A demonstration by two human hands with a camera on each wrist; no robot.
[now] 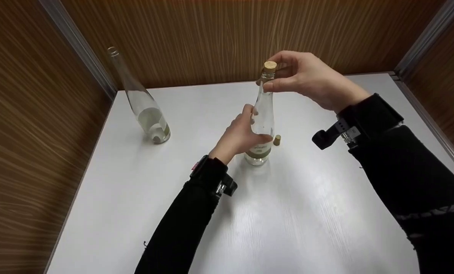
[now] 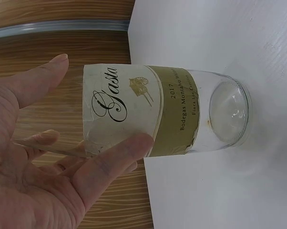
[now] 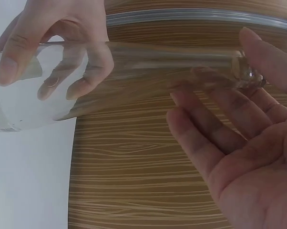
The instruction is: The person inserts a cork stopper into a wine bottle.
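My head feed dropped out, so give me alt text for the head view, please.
On a white table, the left hand grips a clear labelled bottle while the right hand pinches the cork at its mouth. A spare cork lies beside it; a second bottle stands far left.

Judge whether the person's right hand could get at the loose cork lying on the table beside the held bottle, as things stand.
Probably yes. The loose cork lies bare on the table, right of the bottle, with nothing over it. But the right hand is at the cork in the bottle's mouth, so it would have to let go first.
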